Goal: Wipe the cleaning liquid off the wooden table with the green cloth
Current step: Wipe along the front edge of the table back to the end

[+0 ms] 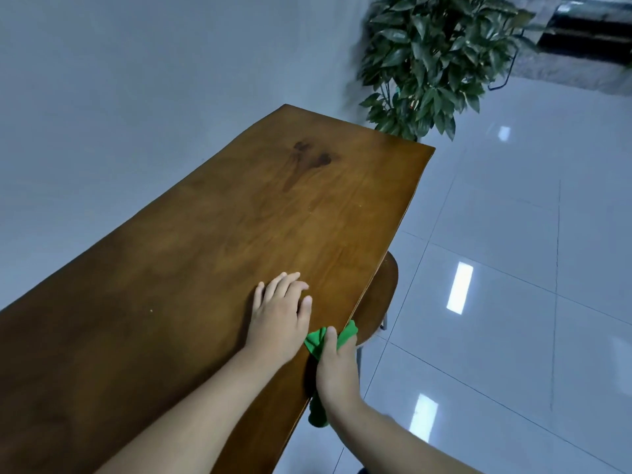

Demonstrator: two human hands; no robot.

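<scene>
The long wooden table (191, 268) runs from the lower left to the upper middle. A dark wet patch of cleaning liquid (307, 162) lies near its far end. My left hand (282, 313) rests flat on the tabletop near the right edge, fingers spread, holding nothing. My right hand (337, 367) grips the green cloth (316, 340) at the table's right edge. Part of the cloth bunches above my fingers and a strip hangs down below my wrist. The cloth is far from the wet patch.
A wooden chair seat (383, 295) pokes out from under the table's right edge. A leafy potted plant (434, 63) stands past the far corner. Glossy grey floor tiles (513, 268) lie to the right, a plain wall (136, 80) to the left.
</scene>
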